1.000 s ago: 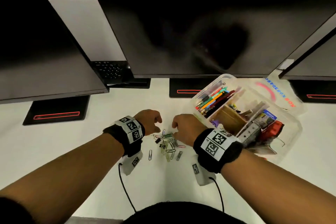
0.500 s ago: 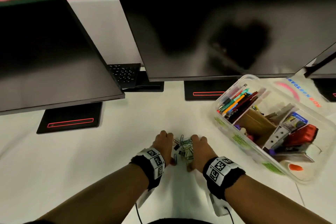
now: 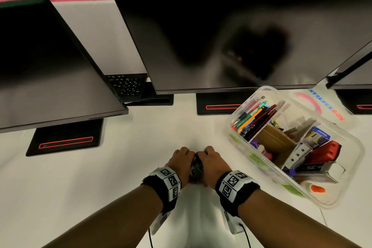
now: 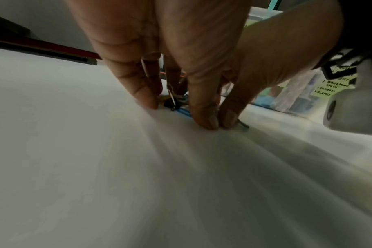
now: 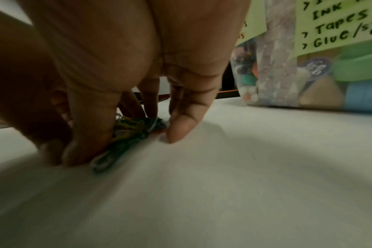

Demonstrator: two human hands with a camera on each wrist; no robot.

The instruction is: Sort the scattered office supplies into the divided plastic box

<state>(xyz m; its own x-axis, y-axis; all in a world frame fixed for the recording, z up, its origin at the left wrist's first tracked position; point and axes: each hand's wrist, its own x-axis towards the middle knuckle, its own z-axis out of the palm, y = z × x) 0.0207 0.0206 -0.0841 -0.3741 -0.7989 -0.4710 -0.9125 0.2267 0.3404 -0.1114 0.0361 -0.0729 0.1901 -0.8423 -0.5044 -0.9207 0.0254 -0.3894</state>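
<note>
A small pile of coloured paper clips and a black binder clip (image 3: 196, 167) lies on the white table, squeezed between both hands. My left hand (image 3: 182, 159) and right hand (image 3: 213, 161) stand knuckles up, fingers curled down round the pile, thumbs touching. In the left wrist view the left hand (image 4: 178, 114) has its fingertips on the table with the binder clip (image 4: 172, 102) between them. In the right wrist view the right hand (image 5: 125, 144) cages green and yellow clips (image 5: 125, 130). The divided clear box (image 3: 263, 87) sits to the right, holding pens, tape and a red stapler.
Three dark monitors hang over the back of the table, their black stands (image 3: 64, 139) on the surface. A keyboard (image 3: 126, 84) sits behind them. The box lid (image 3: 314, 102) lies behind the box. Green labels (image 5: 333, 25) are stuck on the box wall.
The two hands have swept inward and met, pushing the scattered clips into one tight pile that they now enclose. The head view has shifted so the hands sit lower in the picture.
</note>
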